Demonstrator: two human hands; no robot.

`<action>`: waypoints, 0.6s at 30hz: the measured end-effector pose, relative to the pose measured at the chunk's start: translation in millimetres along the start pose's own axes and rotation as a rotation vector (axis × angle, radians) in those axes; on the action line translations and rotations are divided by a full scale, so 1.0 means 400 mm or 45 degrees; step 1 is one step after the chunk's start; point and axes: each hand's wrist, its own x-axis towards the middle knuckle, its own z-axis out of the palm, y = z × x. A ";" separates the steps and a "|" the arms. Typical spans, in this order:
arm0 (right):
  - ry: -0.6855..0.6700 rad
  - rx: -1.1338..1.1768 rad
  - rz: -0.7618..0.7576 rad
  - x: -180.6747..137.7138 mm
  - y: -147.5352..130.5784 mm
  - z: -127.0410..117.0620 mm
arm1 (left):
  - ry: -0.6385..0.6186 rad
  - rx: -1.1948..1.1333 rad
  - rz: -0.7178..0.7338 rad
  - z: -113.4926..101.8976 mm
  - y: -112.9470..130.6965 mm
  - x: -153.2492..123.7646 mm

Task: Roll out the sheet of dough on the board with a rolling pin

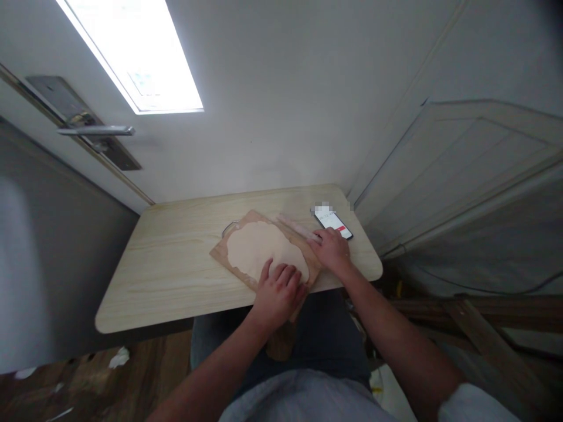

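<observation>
While the left hand (278, 291) pressed flat, fingers spread, on the rolled dough (263, 248) covering the board (219, 253), the right hand (332, 249) rested beside it; the soft, thin sheet looked tear-prone, best lifted by its edge.

phone (334, 223) screen text too blurred, nothing else legible
</observation>
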 end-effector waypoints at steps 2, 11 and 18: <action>-0.031 -0.030 0.000 0.006 -0.001 -0.001 | -0.037 0.041 0.048 -0.001 0.001 0.013; -0.062 -0.038 -0.015 0.007 -0.009 -0.013 | -0.286 0.224 0.181 -0.011 0.030 0.061; 0.081 0.160 -0.167 -0.011 0.007 -0.019 | -0.376 0.243 0.205 -0.029 0.046 0.072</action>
